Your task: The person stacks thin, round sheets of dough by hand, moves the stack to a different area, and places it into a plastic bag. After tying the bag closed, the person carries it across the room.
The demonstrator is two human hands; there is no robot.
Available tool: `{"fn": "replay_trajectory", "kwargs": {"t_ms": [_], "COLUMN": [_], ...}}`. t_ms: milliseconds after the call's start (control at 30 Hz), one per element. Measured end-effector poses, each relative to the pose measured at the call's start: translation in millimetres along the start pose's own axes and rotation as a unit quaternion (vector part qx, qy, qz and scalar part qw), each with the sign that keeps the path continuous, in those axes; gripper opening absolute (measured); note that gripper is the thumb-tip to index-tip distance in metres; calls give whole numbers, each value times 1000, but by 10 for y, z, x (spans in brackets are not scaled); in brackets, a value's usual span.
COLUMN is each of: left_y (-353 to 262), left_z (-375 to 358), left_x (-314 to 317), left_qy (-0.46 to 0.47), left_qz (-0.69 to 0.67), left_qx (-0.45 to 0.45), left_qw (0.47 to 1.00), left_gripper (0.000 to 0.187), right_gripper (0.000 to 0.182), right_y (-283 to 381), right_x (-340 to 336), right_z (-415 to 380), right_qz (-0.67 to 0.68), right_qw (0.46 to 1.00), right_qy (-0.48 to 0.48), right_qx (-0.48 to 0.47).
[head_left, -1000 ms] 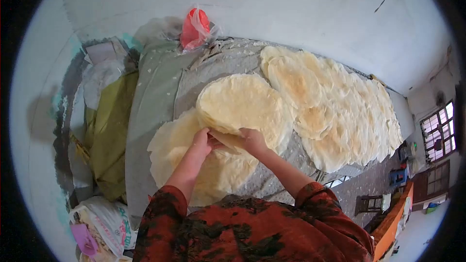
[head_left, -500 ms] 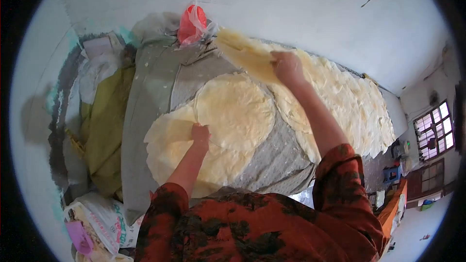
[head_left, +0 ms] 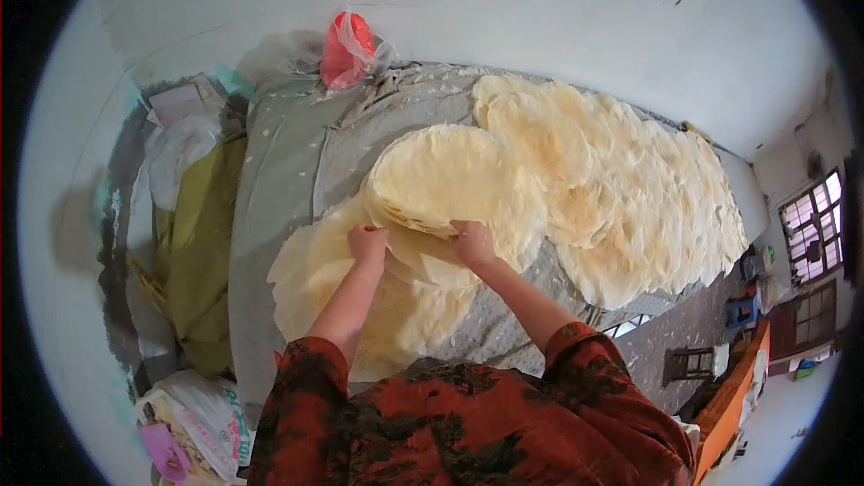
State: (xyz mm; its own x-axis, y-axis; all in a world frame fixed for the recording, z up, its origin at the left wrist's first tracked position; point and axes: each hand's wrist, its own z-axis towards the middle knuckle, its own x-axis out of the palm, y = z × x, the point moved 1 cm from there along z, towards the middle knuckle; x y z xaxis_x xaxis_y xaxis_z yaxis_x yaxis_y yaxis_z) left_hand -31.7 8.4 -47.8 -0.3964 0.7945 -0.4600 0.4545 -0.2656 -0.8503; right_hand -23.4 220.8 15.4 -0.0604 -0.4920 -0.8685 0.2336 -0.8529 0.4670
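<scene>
Several thin, round, pale yellow sheets lie in a stack on grey cloth. My right hand grips the near edge of this upper stack, its fingers closed on the layers. Closed at the left side of the stack, my left hand is above a lower spread of flat sheets; what its fingers pinch is too small to make out. Many more overlapping sheets cover the cloth to the right.
A red bag in clear plastic sits by the wall. Olive cloth lies at the left, with a white printed bag below it. A small stool and blue stool stand on the floor at right.
My right hand has come down from the upper right to the middle with the sheets it held, which now lie over the round sheet. My left hand has hardly moved.
</scene>
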Motion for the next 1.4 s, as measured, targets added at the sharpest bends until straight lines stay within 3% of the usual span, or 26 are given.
{"fn": "replay_trajectory", "kwargs": {"t_ms": [33, 167, 267, 367, 433, 467, 533, 600, 667, 733, 767, 800, 833, 900, 1000, 1067, 1167, 1300, 1367, 1400], "left_y": [22, 7, -36, -22, -194, -121, 56, -206, -290, -179, -206, -201, -182, 49, 198, 120, -66, 146, 134, 127], "left_z": [20, 105, 212, 249, 98, 152, 321, 124, 78, 62, 8, -73, -142, -61, -30, -67, -209, -148, -171, -184], "left_x": [-4, 51, 45, 12, -87, -44, 61, -75, -99, -7, -21, -46, -75, -15, -26, -79, -261, -122, -127, -127], "left_qy": [-42, -9, 14, -37, 64, 67, 229, 226, 222, 203, 207, 221, 231, 249, 251, 242, 303, 308, 360, 358], "left_qz": [73, 107, 93, 19, -58, -56, -98, -77, -56, -252, -251, -328, -401, -411, -460, -558, -545, -557, -517, -521], "left_qx": [44, 67, 36, -19, -31, -34, -61, -26, 13, -42, -38, -113, -187, -170, -210, -209, -243, -234, -145, -142], "left_qw": [995, 992, 995, 999, 996, 996, 967, 971, 973, 945, 945, 911, 867, 860, 825, 766, 743, 735, 763, 762], "left_gripper": [14, 16, 18, 16, 19, 19, 24, 23, 22, 18, 18, 20, 21, 26, 26, 25, 25, 24, 25, 25], "right_gripper": [12, 13, 14, 15, 15, 17, 18, 18, 20, 22, 24, 27, 40, 60, 76, 78, 81, 81, 80, 79], "right_y": [39, 173, 188, 112, 80, 108, 114, 76, 237, 290, 325, 368, 484, 613, 731, 699, 667, 732, 639, 595], "right_x": [-27, 44, 72, 114, 107, 63, 24, -1, -143, -104, 30, 165, 243, 239, 190, 224, 268, 276, 318, 340], "right_z": [9, -27, -57, -22, -26, -26, 15, 50, 73, 9, -68, -138, -178, -334, -402, -380, -292, -298, -264, -242], "right_qz": [2, -9, 9, 27, 24, 23, 23, 86, 57, 26, 64, 101, 35, -26, -58, -46, -26, -46, -14, 22], "right_qw": [1000, 1000, 999, 999, 999, 999, 998, 992, 994, 995, 997, 995, 996, 999, 997, 997, 998, 997, 998, 997], "right_qy": [2, 17, 36, 26, 8, 19, 31, 24, 33, 41, 19, -1, 76, 14, 22, 47, 64, 64, 69, 72], "right_qx": [4, 5, 27, 34, 26, 36, 46, 85, 82, 86, 50, 11, 41, -38, -52, -34, -13, 3, 1, 4]}}
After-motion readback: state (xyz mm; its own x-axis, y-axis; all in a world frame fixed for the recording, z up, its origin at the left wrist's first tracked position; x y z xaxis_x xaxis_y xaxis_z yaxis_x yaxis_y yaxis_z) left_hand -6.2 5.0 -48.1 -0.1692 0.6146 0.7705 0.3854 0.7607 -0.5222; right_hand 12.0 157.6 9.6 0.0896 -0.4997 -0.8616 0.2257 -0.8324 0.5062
